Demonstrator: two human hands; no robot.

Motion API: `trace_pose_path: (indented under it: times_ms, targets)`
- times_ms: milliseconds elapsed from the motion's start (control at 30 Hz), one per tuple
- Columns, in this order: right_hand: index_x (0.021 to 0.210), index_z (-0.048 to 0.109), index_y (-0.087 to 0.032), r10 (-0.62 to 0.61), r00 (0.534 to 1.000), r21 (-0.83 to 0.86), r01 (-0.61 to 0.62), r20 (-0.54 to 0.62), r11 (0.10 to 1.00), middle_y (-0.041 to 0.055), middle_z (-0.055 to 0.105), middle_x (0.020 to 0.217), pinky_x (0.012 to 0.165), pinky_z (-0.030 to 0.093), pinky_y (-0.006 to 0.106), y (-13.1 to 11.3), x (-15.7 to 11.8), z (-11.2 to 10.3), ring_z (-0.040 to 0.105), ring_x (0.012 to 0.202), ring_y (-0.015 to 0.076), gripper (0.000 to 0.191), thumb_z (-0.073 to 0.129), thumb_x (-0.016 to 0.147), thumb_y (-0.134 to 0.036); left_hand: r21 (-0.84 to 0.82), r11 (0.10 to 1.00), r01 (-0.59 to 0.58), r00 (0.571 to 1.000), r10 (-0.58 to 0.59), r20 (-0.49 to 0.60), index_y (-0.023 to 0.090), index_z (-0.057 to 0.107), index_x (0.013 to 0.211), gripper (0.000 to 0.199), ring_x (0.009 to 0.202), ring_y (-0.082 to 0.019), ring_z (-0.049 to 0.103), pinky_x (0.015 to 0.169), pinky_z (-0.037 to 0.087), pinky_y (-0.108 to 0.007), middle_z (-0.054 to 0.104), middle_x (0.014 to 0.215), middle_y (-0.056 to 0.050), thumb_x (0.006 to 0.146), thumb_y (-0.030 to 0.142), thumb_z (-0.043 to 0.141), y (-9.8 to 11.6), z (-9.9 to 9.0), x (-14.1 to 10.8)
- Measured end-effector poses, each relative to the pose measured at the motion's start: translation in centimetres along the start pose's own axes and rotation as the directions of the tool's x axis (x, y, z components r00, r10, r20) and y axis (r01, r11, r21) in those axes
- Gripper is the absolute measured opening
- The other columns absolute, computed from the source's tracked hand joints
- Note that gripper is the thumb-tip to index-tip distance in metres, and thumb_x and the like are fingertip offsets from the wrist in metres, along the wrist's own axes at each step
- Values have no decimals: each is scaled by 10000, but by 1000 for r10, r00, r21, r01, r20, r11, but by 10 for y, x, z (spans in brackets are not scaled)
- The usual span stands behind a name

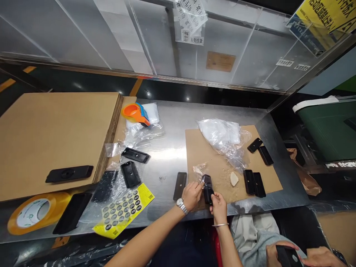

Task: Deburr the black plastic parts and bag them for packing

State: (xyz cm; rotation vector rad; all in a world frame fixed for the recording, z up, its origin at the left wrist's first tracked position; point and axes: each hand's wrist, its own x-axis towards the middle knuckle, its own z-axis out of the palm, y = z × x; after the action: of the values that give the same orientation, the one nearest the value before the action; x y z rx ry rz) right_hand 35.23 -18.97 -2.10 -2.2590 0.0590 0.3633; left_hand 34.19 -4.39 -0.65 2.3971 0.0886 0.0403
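A black oblong plastic case is held upright over the cardboard near the front edge of the metal table, its upper end partly inside a clear plastic bag. My left hand, with a watch on its wrist, pinches the bag beside the upper end of the case. Fingers of my right hand, which has a bangle on its wrist, grip the lower end of the case. Left of my left hand, a flat black case lies on the metal. A pale, irregular lump rests on the cardboard to the right.
Black cases and a heap of clear bags lie on the cardboard sheet. Leftward are a yellow sticker sheet, tape roll, orange tape dispenser and stacked cardboard. Another person's hands hold a black part at lower right.
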Motion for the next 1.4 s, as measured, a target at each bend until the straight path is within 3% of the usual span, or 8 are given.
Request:
trace_pose_path:
  times_ms: [267,500,600,733,900,1133,1233,1400]
  targets:
    - [1209,452,-112,-37,999,-208,41,22,977,21,590,533,458,331,245,-21,-5,-33,555,484,192,509,419,779,-381,-194,977,-84,996,87,7,229,643,918,281,696,-200,519,658,393,-324,575,711,-87,848,266,373,57,-15,-16]
    - [835,634,-198,-139,957,-589,267,254,763,93,635,579,450,296,249,-42,-2,-73,580,496,207,452,271,868,-465,-468,879,95,995,-96,22,237,658,946,283,634,-181,489,606,369,-301,553,692,-65,839,246,396,73,-35,-23]
    - [730,637,-200,-137,929,-504,305,343,808,72,603,524,454,314,243,-60,-3,-88,551,465,178,463,298,861,-487,-849,441,291,920,-372,122,210,685,850,178,651,-144,478,634,370,-261,534,707,-29,743,277,558,69,-36,-27]
    - [860,649,-175,-77,865,-120,156,495,980,18,573,518,453,373,221,-79,-6,-95,523,461,143,422,385,837,-503,-914,-201,352,645,-656,392,201,621,895,309,725,-139,523,666,392,-255,561,791,-14,701,439,589,63,-25,-33]
    - [1004,618,-179,-153,769,-2,197,621,980,29,636,662,549,455,230,-89,-13,-85,589,589,159,356,484,807,-443,-550,-679,486,599,-200,776,134,591,801,552,615,-194,587,607,431,-323,608,667,-66,713,651,420,60,-24,-30]
    - [903,619,-238,-315,828,-237,459,464,857,62,703,814,586,501,255,-73,-7,-76,670,697,206,321,418,796,-465,-841,-457,289,609,-590,529,124,536,777,223,585,-151,594,614,457,-305,625,694,-70,816,325,447,18,-50,-4]
    - [897,621,-250,-321,786,-190,478,528,858,39,706,843,599,499,214,-65,2,-70,673,718,173,296,416,814,-447,-938,-217,270,568,-751,337,122,531,846,180,614,-146,599,628,472,-314,630,748,-67,822,292,476,-24,-68,16]
    - [891,604,-191,-167,872,-396,371,461,840,73,699,798,609,463,233,-71,17,-26,662,717,183,368,312,869,-414,-868,223,443,524,-850,49,144,518,1068,286,875,-170,573,756,482,-371,575,1038,-67,824,294,518,-93,-93,54]
